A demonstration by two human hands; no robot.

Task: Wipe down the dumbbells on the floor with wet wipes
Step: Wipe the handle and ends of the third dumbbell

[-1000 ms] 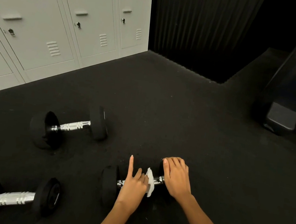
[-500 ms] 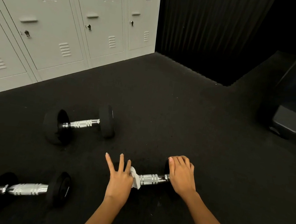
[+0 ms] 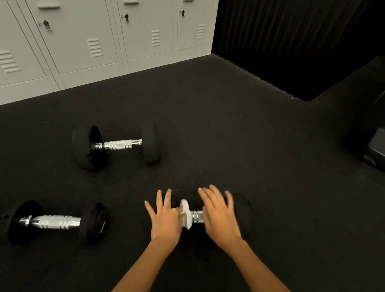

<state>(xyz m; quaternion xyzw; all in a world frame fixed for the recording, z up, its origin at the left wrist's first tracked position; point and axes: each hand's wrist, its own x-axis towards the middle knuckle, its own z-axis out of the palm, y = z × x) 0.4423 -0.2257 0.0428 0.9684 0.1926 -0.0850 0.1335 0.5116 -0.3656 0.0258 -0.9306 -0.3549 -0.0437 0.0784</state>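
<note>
Nearest dumbbell [image 3: 242, 216] on floor [image 3: 237, 132] before me, my left hand [image 3: 167, 218] and right hand [image 3: 220, 217] over its handle, wipe [image 3: 186, 213] between them. Second dumbbell [image 3: 54, 222] to left, third dumbbell [image 3: 115, 145] behind it. Lockers [image 3: 85, 21] along far left.

one head-worn wide-angle view looks forward and steeply down from above the dark floor [image 3: 238, 127], close over the left hand [image 3: 167, 218] and right hand [image 3: 220, 214] near the bottom edge; lockers [image 3: 80, 21] fill the far left corner, a dark wall [image 3: 286, 35] faces ahead
</note>
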